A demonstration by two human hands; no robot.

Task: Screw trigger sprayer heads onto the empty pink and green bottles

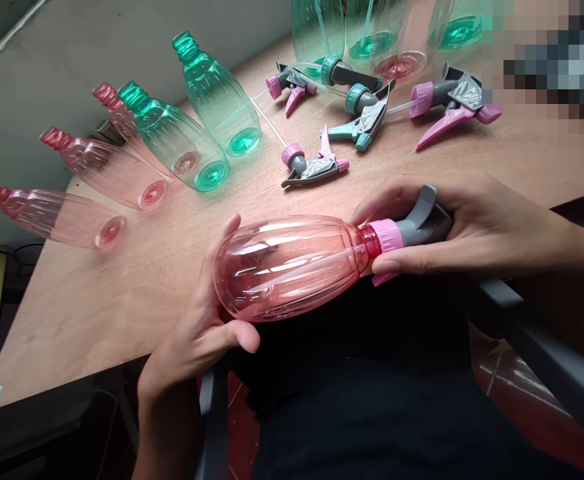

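A clear pink bottle (pixel 292 267) lies sideways in the air in front of my body, over the table's near edge. My left hand (pixel 207 313) supports its base, with the thumb held away from the plastic. On the bottle's neck sits a spray head (pixel 415 227) with a pink collar and a grey body, and its thin tube shows inside the bottle. My right hand (pixel 452 233) is wrapped round this spray head, with the thumb against the collar. Part of the pink trigger shows below that thumb.
Pink bottles (pixel 107 170) and green bottles (pixel 222 100) without heads stand at the left and back of the wooden table (pixel 122 287). Loose spray heads (pixel 317 163) lie beyond my hands. More bottles (pixel 322 33) stand at the back. Chair armrests (pixel 537 327) flank me.
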